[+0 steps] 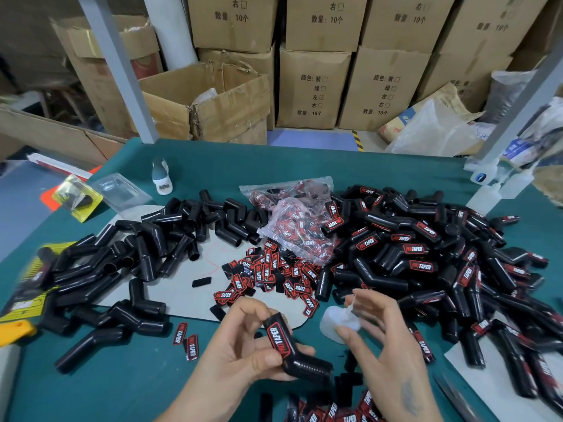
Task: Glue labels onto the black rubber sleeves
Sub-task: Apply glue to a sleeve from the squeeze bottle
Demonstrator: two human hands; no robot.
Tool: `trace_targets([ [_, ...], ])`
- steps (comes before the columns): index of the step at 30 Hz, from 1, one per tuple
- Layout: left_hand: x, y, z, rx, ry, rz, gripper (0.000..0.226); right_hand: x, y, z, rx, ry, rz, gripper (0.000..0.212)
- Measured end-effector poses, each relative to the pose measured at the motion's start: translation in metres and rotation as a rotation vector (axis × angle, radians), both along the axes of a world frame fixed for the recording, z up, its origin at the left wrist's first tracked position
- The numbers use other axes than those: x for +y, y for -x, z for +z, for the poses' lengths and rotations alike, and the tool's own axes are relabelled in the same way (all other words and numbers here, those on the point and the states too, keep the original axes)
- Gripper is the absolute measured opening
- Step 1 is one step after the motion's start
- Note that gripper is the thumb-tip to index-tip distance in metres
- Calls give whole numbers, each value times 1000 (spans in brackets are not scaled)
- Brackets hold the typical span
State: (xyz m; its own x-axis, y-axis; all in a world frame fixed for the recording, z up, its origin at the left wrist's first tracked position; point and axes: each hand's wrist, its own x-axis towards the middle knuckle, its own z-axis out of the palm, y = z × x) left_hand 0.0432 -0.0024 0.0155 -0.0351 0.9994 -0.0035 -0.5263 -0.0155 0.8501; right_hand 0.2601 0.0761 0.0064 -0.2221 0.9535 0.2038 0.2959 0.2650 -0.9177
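Note:
My left hand (240, 354) grips a bent black rubber sleeve (304, 360) with a red and black label (277, 339) on its upper arm. To its right, my right hand (387, 339) holds a small translucent glue bottle (336, 325), nozzle pointing up. Loose labels (271, 275) lie heaped at the table's middle, beside clear bags of labels (292, 220). Unlabelled sleeves (146, 257) are piled on the left; labelled sleeves (426, 254) are piled on the right.
The table has a green cover (122, 391) with a grey mat (182, 300) on it. A white bottle (161, 178) and blister packs (82, 199) lie at the back left. More glue bottles (493, 190) stand at the back right. Cardboard boxes (313, 86) are stacked behind.

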Motion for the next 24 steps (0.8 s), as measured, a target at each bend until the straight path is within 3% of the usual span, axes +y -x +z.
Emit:
trace_targets([
  [2, 0, 1, -3, -14, -32, -20, 39, -4, -2, 7, 57, -221, -98, 17],
  [5, 1, 1, -10, 16, -42, 11, 35, -14, -4, 14, 139, -439, -5, 22],
  [9, 1, 1, -13, 95, -11, 47, 44, -26, 8, 19, -73, -435, 244, 32],
  [18, -3, 2, -10, 152, -50, -38, 39, -28, 11, 18, -48, -482, 173, 21],
  [24, -4, 0, -8, 176, -28, 0, 52, -29, 12, 15, -88, -519, 158, 19],
])
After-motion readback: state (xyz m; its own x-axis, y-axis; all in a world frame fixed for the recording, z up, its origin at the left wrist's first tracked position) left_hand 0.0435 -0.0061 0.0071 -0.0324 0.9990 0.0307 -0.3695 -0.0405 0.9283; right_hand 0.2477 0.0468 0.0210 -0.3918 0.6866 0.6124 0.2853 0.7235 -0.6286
